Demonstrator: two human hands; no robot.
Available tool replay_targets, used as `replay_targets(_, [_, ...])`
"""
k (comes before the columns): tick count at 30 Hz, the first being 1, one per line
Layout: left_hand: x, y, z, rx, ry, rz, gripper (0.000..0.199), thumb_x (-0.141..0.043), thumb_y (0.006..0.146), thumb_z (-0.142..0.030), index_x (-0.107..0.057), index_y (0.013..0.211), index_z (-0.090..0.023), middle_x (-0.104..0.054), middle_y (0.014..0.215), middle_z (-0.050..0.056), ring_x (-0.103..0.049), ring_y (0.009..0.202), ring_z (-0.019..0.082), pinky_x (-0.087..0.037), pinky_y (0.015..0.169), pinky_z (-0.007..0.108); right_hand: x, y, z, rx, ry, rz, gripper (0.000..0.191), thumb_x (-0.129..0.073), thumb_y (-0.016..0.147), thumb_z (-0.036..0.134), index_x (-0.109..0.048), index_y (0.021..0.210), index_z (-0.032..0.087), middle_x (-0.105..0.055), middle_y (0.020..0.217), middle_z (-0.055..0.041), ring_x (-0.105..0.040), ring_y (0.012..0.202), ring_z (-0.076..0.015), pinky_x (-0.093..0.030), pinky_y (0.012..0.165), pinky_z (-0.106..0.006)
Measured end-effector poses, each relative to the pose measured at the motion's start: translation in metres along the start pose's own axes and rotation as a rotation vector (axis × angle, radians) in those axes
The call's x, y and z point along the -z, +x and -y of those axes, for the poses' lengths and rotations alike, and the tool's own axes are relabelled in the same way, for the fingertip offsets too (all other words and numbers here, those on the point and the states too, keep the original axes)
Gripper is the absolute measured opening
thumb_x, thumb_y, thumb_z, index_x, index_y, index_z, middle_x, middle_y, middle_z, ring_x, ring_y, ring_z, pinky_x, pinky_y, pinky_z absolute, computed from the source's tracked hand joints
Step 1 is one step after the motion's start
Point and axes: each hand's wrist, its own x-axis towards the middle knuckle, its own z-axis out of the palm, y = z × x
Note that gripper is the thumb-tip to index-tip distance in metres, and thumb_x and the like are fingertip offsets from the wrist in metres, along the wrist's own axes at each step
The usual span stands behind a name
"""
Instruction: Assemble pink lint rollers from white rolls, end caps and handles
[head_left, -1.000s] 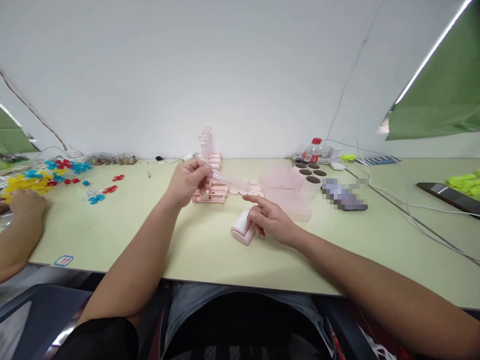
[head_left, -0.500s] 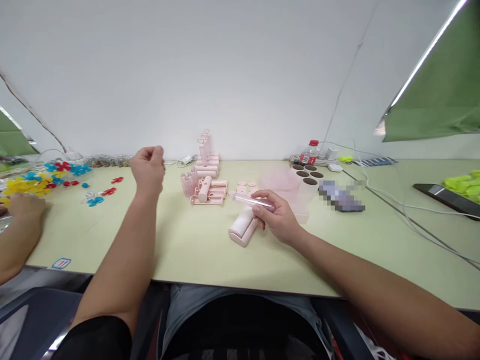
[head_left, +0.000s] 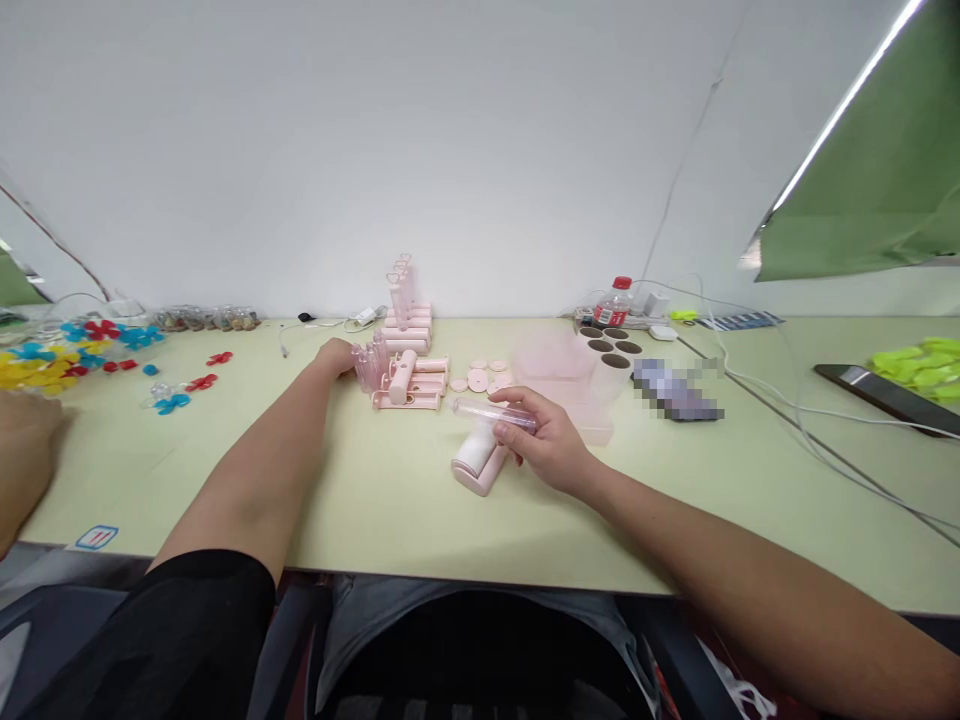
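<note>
The right hand (head_left: pixel 551 447) has its fingers curled around a clear pink tube (head_left: pixel 491 411), which lies sideways in the air just above the pale green table (head_left: pixel 390 480). A fat white and pink roller (head_left: pixel 478 459) lies on the table right under the tube, touching the hand. Behind the roller sits a pile of pink handles (head_left: pixel 412 375), with a few standing tall at the back. The left hand (head_left: pixel 335 357) is stretched out to a small bunch of clear pink tubes (head_left: pixel 369 366) at the left edge of that pile; it touches them, but whether it is open or closed is hard to see. Little pink round caps (head_left: pixel 480 378) lie behind the roller, next to a see-through pink box (head_left: pixel 562 375) and some cardboard rolls (head_left: pixel 609 350). A water bottle (head_left: pixel 613 302) stands farther back by the plain white wall. Far to the left of the roller are red, blue and yellow plastic flowers (head_left: pixel 90 350), and another person's hand (head_left: pixel 26 450) is cut off at the edge. One patch near the cardboard rolls is blurred out. White cables (head_left: pixel 787 400) run across the table to the right.
</note>
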Motion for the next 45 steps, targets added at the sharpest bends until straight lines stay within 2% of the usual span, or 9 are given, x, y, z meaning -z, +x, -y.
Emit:
replay_targets(6, [0.006,-0.002,0.008,0.064,-0.105,0.051,0.025,-0.072,0.062,-0.012,-0.049,0.052,-0.018,-0.045,0.044,0.001,-0.049,0.045,0.016,-0.038,0.048,0.027,-0.001,0.0,0.002,0.002,0.003,0.0,0.037,-0.068,0.081,0.039,-0.059,0.11,0.019,-0.053,0.064,0.0044,-0.047,0.049,-0.0105,-0.042,0.048,-0.026])
replay_targets(12, [0.016,-0.011,0.02,0.045,-0.351,0.051,0.021,-0.076,0.065,-0.011,-0.058,0.061,-0.018,-0.055,0.055,0.001,-0.054,0.051,0.013,-0.044,0.053,0.025,-0.001,0.001,0.003,-0.009,0.019,-0.004,0.037,-0.07,0.08,0.039,-0.058,0.109,0.019,-0.051,0.063,0.0055,-0.047,0.048,-0.01,-0.043,0.047,-0.026])
replay_targets(18, [0.034,-0.027,0.015,0.011,-0.561,0.013,0.016,-0.072,0.068,-0.004,-0.062,0.068,-0.016,-0.059,0.061,0.001,-0.053,0.053,0.01,-0.046,0.055,0.022,-0.001,0.003,0.002,-0.041,0.081,-0.054,0.04,-0.076,0.073,0.045,-0.057,0.098,0.019,-0.05,0.059,0.0066,-0.047,0.045,-0.0097,-0.042,0.043,-0.025])
replay_targets(23, [0.066,-0.047,0.003,-0.109,-0.778,-0.082,0.02,-0.069,0.067,-0.002,-0.062,0.081,-0.014,-0.063,0.07,0.001,-0.056,0.06,0.008,-0.047,0.058,0.02,0.001,0.007,0.003,-0.008,0.143,-0.075,0.046,-0.076,0.073,0.056,-0.059,0.093,0.018,-0.049,0.056,0.0067,-0.046,0.041,-0.0099,-0.039,0.04,-0.025])
replay_targets(26, [0.072,-0.08,-0.016,-0.319,-0.957,0.004,0.028,-0.077,0.063,-0.008,-0.065,0.087,-0.013,-0.067,0.077,0.003,-0.059,0.064,0.01,-0.046,0.056,0.021,0.002,0.007,0.005,0.048,0.164,-0.06,0.045,-0.066,0.079,0.063,-0.057,0.084,0.019,-0.054,0.062,0.0027,-0.053,0.049,-0.0118,-0.044,0.046,-0.026])
replay_targets(30, [0.043,-0.147,-0.057,-0.542,-0.957,0.317,0.04,-0.088,0.057,-0.022,-0.069,0.092,-0.013,-0.067,0.075,0.003,-0.06,0.063,0.011,-0.049,0.059,0.025,0.004,0.003,0.008,0.02,0.165,0.076,0.045,-0.051,0.089,0.065,-0.051,0.092,0.02,-0.062,0.072,-0.0012,-0.056,0.052,-0.013,-0.043,0.046,-0.026])
replay_targets(34, [-0.003,-0.197,-0.086,-0.676,-0.878,0.549,0.041,-0.086,0.064,-0.036,-0.068,0.093,-0.014,-0.067,0.078,0.003,-0.057,0.059,0.009,-0.046,0.055,0.024,0.005,0.002,0.008,0.115,-0.102,0.171,0.037,-0.053,0.092,0.055,-0.054,0.101,0.019,-0.051,0.063,0.0044,-0.045,0.05,-0.0104,-0.036,0.049,-0.025])
replay_targets(39, [-0.023,-0.205,-0.081,-0.792,-0.706,0.683,0.034,-0.081,0.072,-0.04,-0.067,0.087,-0.014,-0.061,0.069,0.0,-0.056,0.061,0.009,-0.046,0.057,0.023,0.008,0.004,0.008,0.205,-0.407,0.216,0.027,-0.058,0.091,0.043,-0.058,0.081,0.018,-0.046,0.062,0.0043,-0.041,0.058,-0.0105,-0.032,0.056,-0.025])
replay_targets(45, [-0.02,-0.194,-0.064,-0.952,-0.307,0.687,0.033,-0.062,0.089,-0.047,-0.066,0.096,-0.016,-0.064,0.072,0.002,-0.06,0.065,0.012,-0.047,0.06,0.023,0.006,0.004,0.011,0.116,-0.558,0.29,0.022,-0.058,0.091,0.039,-0.064,0.087,0.018,-0.049,0.06,0.0043,-0.042,0.055,-0.0104,-0.03,0.056,-0.024])
